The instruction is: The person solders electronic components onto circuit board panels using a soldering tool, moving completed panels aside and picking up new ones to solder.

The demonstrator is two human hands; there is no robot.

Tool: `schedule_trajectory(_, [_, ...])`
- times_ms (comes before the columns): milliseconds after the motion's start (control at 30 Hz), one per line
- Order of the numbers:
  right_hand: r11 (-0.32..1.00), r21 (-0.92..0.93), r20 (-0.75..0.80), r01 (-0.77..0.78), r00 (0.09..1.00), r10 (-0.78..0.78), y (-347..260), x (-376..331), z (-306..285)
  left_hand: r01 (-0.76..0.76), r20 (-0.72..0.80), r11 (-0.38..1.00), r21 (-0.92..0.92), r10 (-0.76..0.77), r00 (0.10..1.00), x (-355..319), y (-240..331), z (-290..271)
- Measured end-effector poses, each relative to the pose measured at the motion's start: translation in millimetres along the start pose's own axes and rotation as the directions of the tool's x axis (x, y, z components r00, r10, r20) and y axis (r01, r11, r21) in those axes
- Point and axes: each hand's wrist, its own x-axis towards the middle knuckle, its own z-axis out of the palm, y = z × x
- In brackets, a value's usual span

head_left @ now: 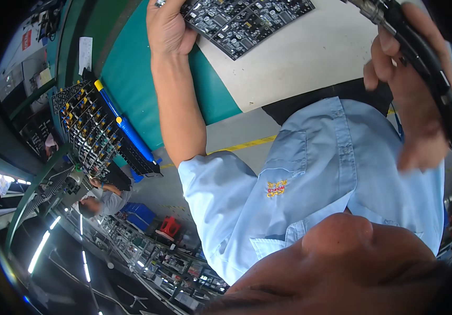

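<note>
My left hand point(169, 29) grips the left edge of a dark circuit board panel point(247, 26), its fingers partly cut off by the top of the picture. Small electronic parts cover the panel, which is tilted above a pale sheet point(268, 73) on the green bench mat point(215, 97). At the upper right, my right hand point(404, 84) is closed around a long black-handled tool point(412, 44) with a metal nose. The nose points up and left toward the panel but is apart from it. Blur and the tool hide some of this hand's fingers.
Left of the bench, a black rack point(136, 157) holds several circuit boards point(89, 131). A blue and yellow solder sucker point(126, 126) lies along it. Farther back are another person point(102, 202), a blue bin point(137, 214) and a red stool point(170, 227).
</note>
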Motion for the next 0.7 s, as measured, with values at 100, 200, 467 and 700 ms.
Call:
schedule_trajectory(100, [0.970, -0.243, -0.085, 0.014, 0.996, -0.036, 19, -9, -8, -0.012, -0.020, 1.000, -0.003, 0.012, 1.000, -9, 10, 4])
schedule_trajectory(200, [0.819, -0.569, -0.094, 0.074, 0.984, -0.154, 43, -19, -29, -0.011, -0.013, 1.000, -0.002, 0.011, 1.000, -13, 12, 10])
schedule_trajectory(467, [0.703, -0.654, 0.118, 0.280, 0.955, -0.271, 58, -6, -46, -0.049, 0.025, 0.994, -0.093, 0.051, 0.998, -18, 13, 11])
schedule_trajectory(700, [0.755, -0.632, 0.002, 0.173, 0.975, -0.221, 54, -9, -48, -0.047, 0.132, 0.984, -0.174, 0.071, 0.989, -17, 14, 14])
